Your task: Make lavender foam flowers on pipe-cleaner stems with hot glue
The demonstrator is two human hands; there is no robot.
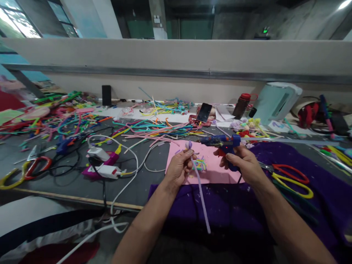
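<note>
Between the fingers of my left hand (181, 165) is a lavender pipe cleaner (202, 201), its long stem hanging down toward me. A small purple tuft sits at its top, just above the fingertips. My right hand (243, 161) grips a blue hot glue gun (232, 143), its nozzle pointing left and close to the tuft. A long clear glue stick (275, 140) sticks out of the gun's back. Beneath both hands lies a pink sheet (220, 174), with short cut pipe cleaner pieces (200, 165) in several colours on it.
Scissors with red and yellow handles (291, 178) rest on purple cloth (255, 205) at right; another pair (35, 167) lies far left. White cables and chargers (106, 170) cross the table at left. Behind are loose pipe cleaners (154, 128), a phone (204, 112) and a bottle (242, 106).
</note>
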